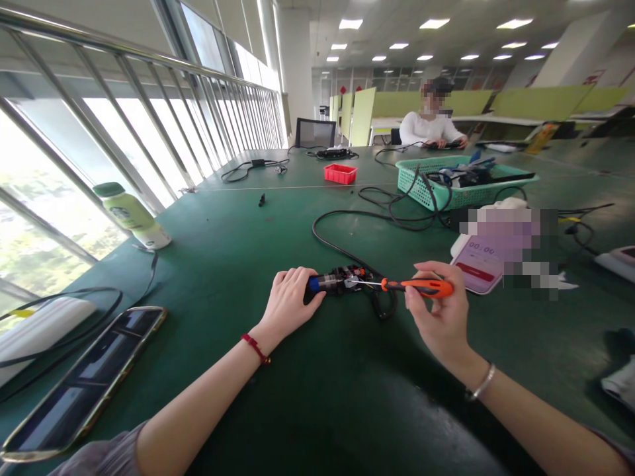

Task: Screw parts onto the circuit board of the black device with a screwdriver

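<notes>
My left hand (292,297) is closed round the blue and black end of a corded cylindrical device (337,281), holding it down on the green table. Inner parts and some orange-red bits show at the device's right end, but I cannot tell its exact kind. In my right hand (441,307) is a screwdriver (421,286) with an orange and black handle, pinched between thumb and fingers. Its thin shaft points left, and the tip lies at the exposed parts of the device. Whether the tip sits in a screw is too small to see.
A phone with a timer (481,264) lies right of my right hand; another phone (89,383) lies at left near a bottle (133,215). Beyond are a red tray (340,174), a green basket (441,195) and a looping black cable (330,215). A person (421,129) sits across.
</notes>
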Demonstrator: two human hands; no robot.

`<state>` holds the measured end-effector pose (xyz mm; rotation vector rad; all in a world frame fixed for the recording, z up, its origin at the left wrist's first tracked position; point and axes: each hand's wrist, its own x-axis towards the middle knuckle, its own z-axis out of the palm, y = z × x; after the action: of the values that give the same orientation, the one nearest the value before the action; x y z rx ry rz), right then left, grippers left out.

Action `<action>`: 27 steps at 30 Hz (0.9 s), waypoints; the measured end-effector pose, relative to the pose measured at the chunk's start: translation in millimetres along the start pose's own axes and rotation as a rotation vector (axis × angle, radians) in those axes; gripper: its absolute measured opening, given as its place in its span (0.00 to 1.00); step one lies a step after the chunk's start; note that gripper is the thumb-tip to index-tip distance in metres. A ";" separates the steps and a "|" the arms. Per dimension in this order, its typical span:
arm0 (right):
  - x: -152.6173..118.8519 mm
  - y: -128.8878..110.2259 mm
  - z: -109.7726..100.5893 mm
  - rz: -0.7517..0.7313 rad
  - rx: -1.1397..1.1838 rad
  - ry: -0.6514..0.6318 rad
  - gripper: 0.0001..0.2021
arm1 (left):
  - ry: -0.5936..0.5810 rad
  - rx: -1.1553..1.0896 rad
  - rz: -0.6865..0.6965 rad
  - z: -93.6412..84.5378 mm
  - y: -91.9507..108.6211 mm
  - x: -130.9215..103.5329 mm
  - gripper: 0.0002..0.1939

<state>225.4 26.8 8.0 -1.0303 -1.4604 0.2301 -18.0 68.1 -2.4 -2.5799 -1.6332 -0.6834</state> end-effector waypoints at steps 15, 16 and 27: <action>5.6 -3.7 -0.4 0.171 0.071 -0.038 0.11 | -0.028 -0.085 -0.005 -7.1 -1.5 1.7 0.11; 6.3 -3.8 -0.3 0.172 0.068 -0.046 0.11 | -0.030 -0.090 -0.010 -6.7 -2.2 2.2 0.11; 6.4 -9.8 -0.5 0.168 0.039 -0.045 0.12 | -0.035 -0.073 -0.017 -8.6 -0.7 3.3 0.10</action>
<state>222.5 25.4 19.2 -1.1236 -1.4046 0.4033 -20.5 69.2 6.4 -2.6457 -1.6725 -0.7159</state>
